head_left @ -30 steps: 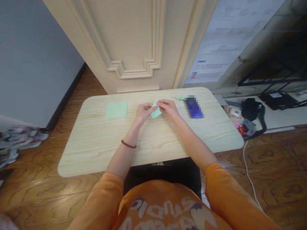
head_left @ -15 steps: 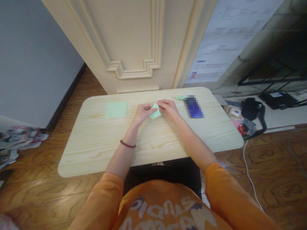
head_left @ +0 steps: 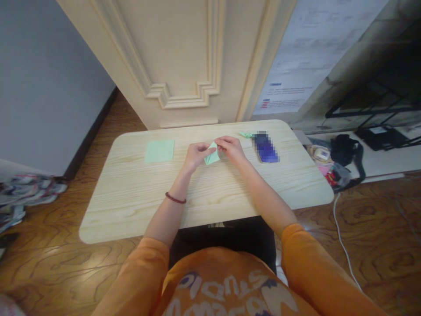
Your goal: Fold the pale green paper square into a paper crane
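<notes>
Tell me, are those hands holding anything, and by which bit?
Yes, a folded green paper. The left hand pinches it by its left side. The right hand is at its upper tip, its exact grip hidden.

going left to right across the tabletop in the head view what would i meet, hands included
Flat green sheet → left hand → folded green paper → right hand → small folded green piece → phone
</notes>
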Demonstrator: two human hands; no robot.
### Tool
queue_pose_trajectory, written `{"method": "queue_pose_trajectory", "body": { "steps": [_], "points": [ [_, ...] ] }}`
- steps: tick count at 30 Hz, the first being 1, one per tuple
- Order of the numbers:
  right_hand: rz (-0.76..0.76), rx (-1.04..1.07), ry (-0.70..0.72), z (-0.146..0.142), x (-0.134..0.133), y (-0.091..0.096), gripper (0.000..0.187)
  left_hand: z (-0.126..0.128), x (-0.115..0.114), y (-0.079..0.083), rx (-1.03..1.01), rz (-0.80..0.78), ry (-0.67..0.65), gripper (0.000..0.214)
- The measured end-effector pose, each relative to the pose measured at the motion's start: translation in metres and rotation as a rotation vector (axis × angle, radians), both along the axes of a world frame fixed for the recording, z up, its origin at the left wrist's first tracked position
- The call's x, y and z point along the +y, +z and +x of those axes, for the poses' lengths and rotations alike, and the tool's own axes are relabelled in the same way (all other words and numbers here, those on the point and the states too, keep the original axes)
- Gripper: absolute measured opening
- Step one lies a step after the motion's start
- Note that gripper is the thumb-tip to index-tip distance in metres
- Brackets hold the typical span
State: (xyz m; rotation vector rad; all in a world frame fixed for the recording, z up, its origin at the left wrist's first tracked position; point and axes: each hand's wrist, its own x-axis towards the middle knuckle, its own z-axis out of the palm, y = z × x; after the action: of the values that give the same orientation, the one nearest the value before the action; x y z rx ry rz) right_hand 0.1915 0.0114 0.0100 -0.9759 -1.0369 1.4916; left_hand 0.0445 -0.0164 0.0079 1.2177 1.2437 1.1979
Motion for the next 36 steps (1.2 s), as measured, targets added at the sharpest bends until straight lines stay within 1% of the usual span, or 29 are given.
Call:
{"method": "queue_pose_trajectory", "body": {
  "steps": [7, 17, 22, 25, 30, 36],
  "points": [
    [0.002, -0.005, 0.006, 0.0012, 0.0015, -0.0017, 0.022, -0.0004, 0.0011, -0.002, 0.007, -0.004, -0.001, 0.038],
    [0.048, -0.026, -0.023, 0.0009, 0.001, -0.0018, 0.029, 0.0011, -0.0012, 0.0023, 0.014, -0.016, -0.008, 0.041],
    [0.08, -0.046, -0.003, 0.0016, 0.001, -0.0023, 0.03, 0.0015, -0.0004, 0.0029, -0.01, -0.045, 0.017, 0.04],
    [0.072, -0.058, 0.017, 0.0015, 0.0002, -0.0011, 0.03, 0.0016, -0.0002, 0.0034, -0.016, -0.061, 0.035, 0.041],
    [0.064, -0.085, 0.026, 0.0013, 0.0004, 0.0001, 0.029, 0.0011, -0.0005, 0.0028, -0.004, -0.061, 0.026, 0.041],
    [0.129, -0.131, 0.036, 0.0005, 0.0023, -0.0016, 0.035, 0.0004, 0.0, 0.0021, -0.006, -0.086, 0.01, 0.04]
  ]
}}
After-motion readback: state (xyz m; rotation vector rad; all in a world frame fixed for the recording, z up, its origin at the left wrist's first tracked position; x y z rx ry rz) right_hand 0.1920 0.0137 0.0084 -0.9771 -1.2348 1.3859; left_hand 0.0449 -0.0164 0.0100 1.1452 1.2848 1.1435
